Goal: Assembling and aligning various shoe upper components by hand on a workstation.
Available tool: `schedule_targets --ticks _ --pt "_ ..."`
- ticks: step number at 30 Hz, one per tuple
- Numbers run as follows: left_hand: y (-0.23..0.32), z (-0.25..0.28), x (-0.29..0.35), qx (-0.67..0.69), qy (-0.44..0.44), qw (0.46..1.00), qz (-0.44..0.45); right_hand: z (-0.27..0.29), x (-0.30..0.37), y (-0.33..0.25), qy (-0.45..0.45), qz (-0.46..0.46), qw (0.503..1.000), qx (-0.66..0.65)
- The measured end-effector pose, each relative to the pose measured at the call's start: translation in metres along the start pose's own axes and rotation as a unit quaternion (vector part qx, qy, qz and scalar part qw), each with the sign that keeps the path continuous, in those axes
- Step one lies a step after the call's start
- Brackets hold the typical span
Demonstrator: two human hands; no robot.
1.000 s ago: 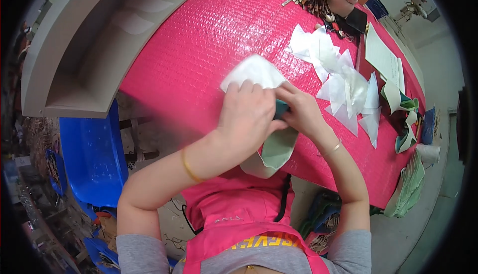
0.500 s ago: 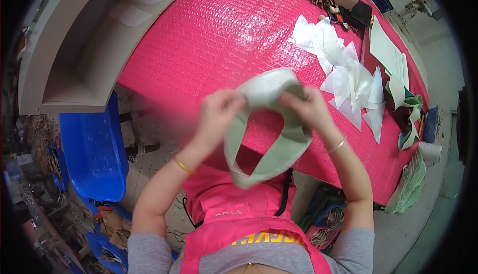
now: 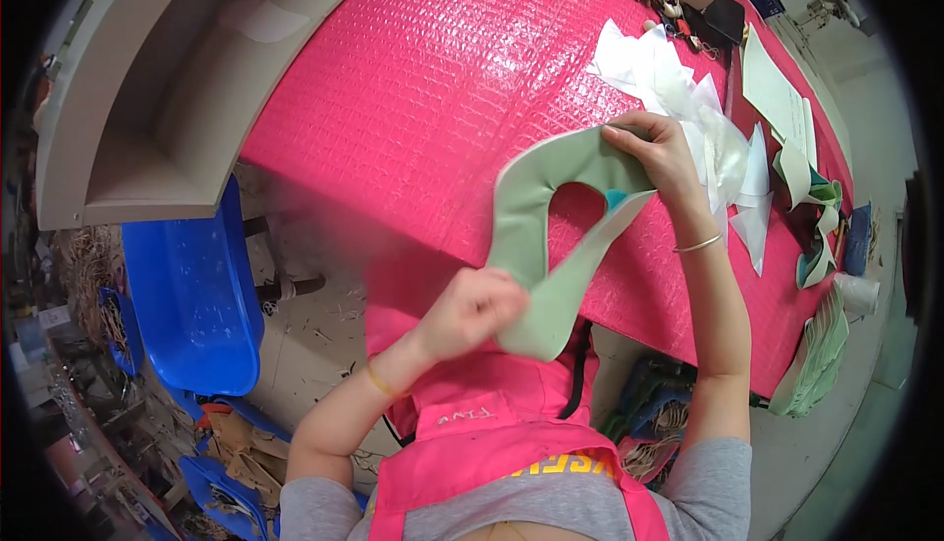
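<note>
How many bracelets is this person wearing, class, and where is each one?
2: a yellow bracelet around the left forearm, and a silver bracelet around the right forearm. The grey sleeves could hide others.

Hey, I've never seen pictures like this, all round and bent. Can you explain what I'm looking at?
There's no machine, just a person's two bare hands. The view comes from a wide fisheye camera on the person's head, looking down; it bends straight edges. The right hand pinches the upper right part of a curved, pale green, flexible piece with an open middle. The left hand is curled beside its lower part; I can't tell if it has a grip on it. Beneath is a shiny, textured pink tabletop, where thin, pointed white sheets lie overlapping on the right.
</note>
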State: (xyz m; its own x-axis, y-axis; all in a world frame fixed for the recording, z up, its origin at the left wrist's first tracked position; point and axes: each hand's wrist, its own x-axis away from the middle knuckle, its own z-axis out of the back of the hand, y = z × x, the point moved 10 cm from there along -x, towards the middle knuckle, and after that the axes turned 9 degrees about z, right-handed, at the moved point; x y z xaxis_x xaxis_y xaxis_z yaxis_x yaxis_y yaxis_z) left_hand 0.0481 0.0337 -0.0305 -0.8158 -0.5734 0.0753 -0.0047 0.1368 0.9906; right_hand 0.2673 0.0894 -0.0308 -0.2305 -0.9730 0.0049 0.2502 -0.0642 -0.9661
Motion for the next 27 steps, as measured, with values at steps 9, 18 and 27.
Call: schedule_targets --ticks 9,18,27 --pt "0.019 -0.025 -0.007 -0.418 0.181 0.889 -0.054 -0.1 0.009 -0.064 -0.263 0.192 0.814 0.481" --pt "0.008 -0.033 -0.012 -0.45 0.171 0.876 -0.012 -0.124 0.026 -0.039 -0.444 0.197 0.777 0.4" --pt "-0.013 -0.037 -0.044 -0.612 0.083 0.781 0.091 -0.133 -0.005 -0.021 -0.428 0.185 0.725 0.507"
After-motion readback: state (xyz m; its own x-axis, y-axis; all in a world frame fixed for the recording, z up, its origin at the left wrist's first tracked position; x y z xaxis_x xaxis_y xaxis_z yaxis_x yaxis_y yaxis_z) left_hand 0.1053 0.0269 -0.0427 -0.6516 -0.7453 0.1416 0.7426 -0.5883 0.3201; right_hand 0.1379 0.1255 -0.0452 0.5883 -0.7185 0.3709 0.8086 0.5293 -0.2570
